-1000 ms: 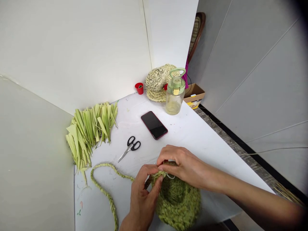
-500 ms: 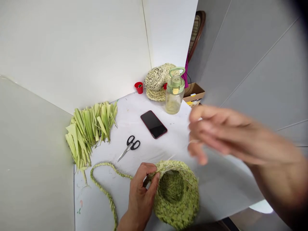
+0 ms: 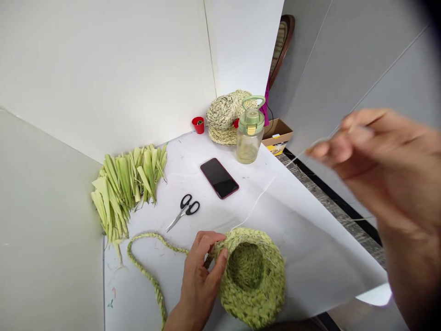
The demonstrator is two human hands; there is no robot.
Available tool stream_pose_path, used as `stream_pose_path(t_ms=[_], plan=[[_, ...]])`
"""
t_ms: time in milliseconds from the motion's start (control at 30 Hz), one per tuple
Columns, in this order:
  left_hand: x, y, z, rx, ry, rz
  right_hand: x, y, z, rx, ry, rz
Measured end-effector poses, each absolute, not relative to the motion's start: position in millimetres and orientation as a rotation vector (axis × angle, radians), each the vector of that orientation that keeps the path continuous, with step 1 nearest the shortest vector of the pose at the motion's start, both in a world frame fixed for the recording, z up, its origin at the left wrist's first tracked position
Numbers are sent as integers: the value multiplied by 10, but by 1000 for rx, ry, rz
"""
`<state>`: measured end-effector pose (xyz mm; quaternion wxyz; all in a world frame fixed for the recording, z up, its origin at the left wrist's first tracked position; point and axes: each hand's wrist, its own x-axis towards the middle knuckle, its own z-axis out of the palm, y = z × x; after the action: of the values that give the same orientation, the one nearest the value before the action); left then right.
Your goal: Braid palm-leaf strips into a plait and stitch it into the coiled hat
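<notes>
Watching from afar, I see something small in the far red cup. My left grip pinches the near green woven bowl; my right grip has moved right, pinching thread.

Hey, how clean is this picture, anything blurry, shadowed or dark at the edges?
Head view: right hand blurred, scissors and phone fairly crisp; head view: soft shadow on the table right of the green woven piece; head view: upper right corner blacked out.
</notes>
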<state>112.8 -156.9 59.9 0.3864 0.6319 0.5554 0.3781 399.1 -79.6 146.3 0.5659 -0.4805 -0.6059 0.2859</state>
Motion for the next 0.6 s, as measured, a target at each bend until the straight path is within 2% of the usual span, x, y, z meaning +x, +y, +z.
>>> stream_pose_path(t_ms=[67, 133, 367, 600], plan=[[1101, -1581, 626, 1604, 1402, 897, 3791, -869, 1368, -1083, -1337, 989], [1084, -1602, 626, 1551, 1403, 859, 3616, -989, 1214, -1074, -1427, 1108], [1095, -1639, 532, 1373, 1461, 979, 3195, -1424, 688, -1069, -1972, 907], [1115, -1606, 563, 1528, 1453, 1087, 3046, -1455, 559, -1091, -2109, 849]])
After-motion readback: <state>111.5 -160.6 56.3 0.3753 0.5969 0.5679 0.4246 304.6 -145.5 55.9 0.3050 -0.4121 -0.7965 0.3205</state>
